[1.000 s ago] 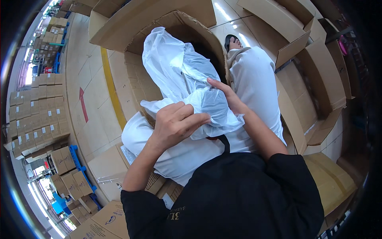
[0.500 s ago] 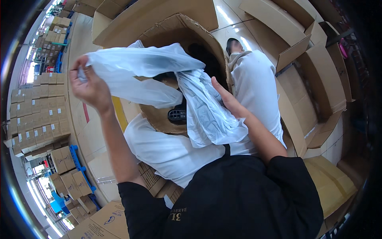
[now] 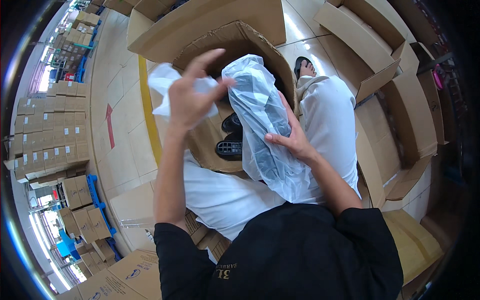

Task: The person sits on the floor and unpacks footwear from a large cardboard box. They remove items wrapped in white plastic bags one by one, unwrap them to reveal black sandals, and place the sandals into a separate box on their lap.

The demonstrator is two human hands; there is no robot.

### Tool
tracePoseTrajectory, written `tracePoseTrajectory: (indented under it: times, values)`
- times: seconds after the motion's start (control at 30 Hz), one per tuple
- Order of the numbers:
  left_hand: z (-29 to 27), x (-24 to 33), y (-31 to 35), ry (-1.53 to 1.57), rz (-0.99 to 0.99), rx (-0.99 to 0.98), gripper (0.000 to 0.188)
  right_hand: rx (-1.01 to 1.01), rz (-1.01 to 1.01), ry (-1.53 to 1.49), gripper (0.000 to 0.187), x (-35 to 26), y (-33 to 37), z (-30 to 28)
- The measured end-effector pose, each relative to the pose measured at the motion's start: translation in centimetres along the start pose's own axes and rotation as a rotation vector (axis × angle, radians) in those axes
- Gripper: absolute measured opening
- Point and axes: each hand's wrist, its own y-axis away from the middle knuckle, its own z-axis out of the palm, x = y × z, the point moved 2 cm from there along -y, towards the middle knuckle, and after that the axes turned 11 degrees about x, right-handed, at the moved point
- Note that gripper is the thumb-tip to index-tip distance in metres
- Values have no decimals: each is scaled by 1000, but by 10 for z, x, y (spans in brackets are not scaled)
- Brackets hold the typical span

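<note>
A long bundle wrapped in thin white sheeting rests over my lap, at the near side of a deep cardboard box. A dark shape shows through the wrapping; its kind is not clear. My right hand grips the bundle from the right, thumb on top and fingers along its far side. Above the box's left part, my left hand is raised with its fingers spread, the thumb beside the bundle's upper end. Behind that hand hangs a blurred piece of white sheeting. Black shoes lie in the box, one sole showing.
Open cardboard cartons stand to the right, and another carton is beyond the box. Stacked cartons line the left, some on blue pallets. A yellow floor stripe runs left of the box. Closed cartons sit at lower left.
My left hand has moved right, from the sheeting's far left end to above the box, and its fingers have spread. The sheeting now lies closed around the dark shape, held by my right hand.
</note>
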Motion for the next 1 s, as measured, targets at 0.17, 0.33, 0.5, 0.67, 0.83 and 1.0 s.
tracePoseTrajectory:
  times: [0.17,0.33,0.5,0.67,0.83,1.0]
  values:
    - [20,3,0,-77,-46,-227,37,-49,-55,70,105,-8,1,4]
    - [20,4,-2,-37,-147,-268,21,-45,-1,41,105,2,4,6]
    - [-1,8,3,48,-146,-65,15,-86,350,-480,91,16,-3,11]
    - [-48,19,-14,21,-120,171,12,243,293,-276,68,30,-8,-1]
    - [-111,9,-20,40,-92,548,17,458,28,-74,70,42,-8,-13]
    - [-135,5,-22,103,-113,792,20,473,-97,-59,67,22,-12,-12]
